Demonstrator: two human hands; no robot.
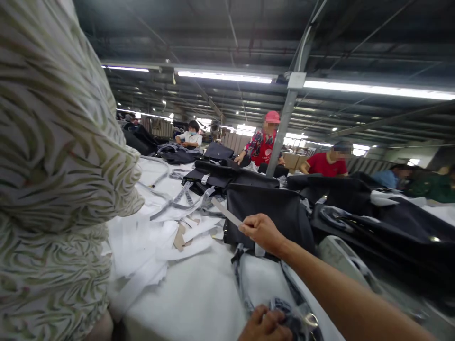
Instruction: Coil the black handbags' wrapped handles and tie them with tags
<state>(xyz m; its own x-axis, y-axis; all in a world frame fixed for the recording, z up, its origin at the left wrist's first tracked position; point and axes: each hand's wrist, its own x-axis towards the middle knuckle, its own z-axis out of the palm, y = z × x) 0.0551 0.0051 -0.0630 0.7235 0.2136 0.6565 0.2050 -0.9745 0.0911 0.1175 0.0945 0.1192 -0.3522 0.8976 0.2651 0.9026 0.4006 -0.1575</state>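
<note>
My right hand point(262, 230) reaches in from the right, pinching one end of a narrow pale strip point(226, 212) between thumb and fingers. The strip looks like paper or thin card; its free end points up and left. Behind that hand a black bag point(273, 208) lies on the table, its flap toward me. The bag's dark strap point(284, 308), partly wrapped in clear plastic, loops down toward me. At the bottom edge my left hand point(266, 326) has its fingers curled onto the wrapped strap, near a metal ring point(311, 319). The lower part of this hand is cut off.
White paper sheets and strips point(149, 246) and brown card pieces point(180, 237) litter the table's left. More black bags point(341, 194) lie behind and right. A person in patterned clothing point(53, 142) stands close on my left. Several co-workers are across the table, near a metal post point(282, 132).
</note>
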